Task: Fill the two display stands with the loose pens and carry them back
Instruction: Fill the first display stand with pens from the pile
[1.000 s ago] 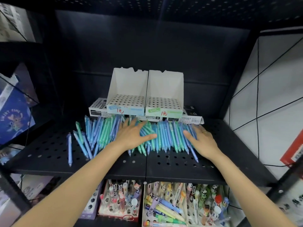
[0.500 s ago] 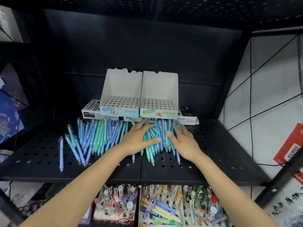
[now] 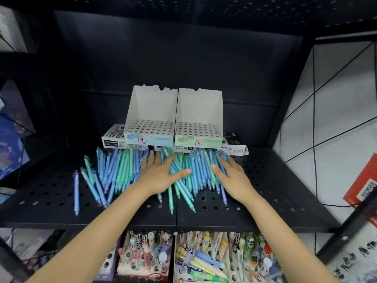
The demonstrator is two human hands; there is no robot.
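1. The loose pens [image 3: 126, 170] are lying in a heap across the middle of the black shelf [image 3: 275, 193], from near its left part to right of centre, leaving bare shelf along the front edge and at the far right.
2. The left hand [image 3: 158, 175] and right hand [image 3: 232, 176] are lying flat on the heap, covering its centre.
3. The two display stands [image 3: 173, 111] are standing just behind the pens on flat marker boxes [image 3: 114, 137], closing off the back.
4. Open air is lying above the stands, under the upper shelf [image 3: 224, 9].
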